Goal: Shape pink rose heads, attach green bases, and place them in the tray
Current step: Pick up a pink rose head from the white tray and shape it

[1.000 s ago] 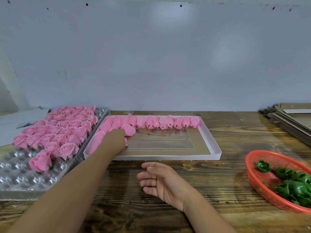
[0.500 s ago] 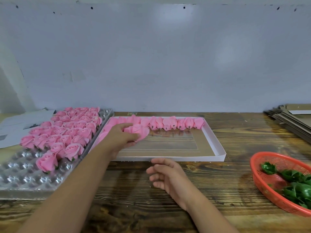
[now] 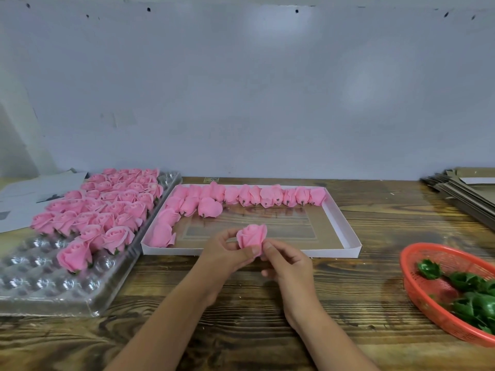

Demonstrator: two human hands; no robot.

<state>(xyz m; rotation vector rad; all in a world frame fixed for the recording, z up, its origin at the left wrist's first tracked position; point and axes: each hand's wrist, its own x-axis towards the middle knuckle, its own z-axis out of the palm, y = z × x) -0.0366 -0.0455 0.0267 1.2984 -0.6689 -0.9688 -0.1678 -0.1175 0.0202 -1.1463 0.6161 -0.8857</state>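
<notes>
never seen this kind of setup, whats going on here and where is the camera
No machine here: a person works with bare hands, filmed by a camera worn on the head, looking down at a wooden table. The left hand and right hand together hold one pink rose head. Behind it lies a white box with unfinished rose heads. At left, a clear plastic tray holds finished roses. At right, a red basket holds green bases.
</notes>
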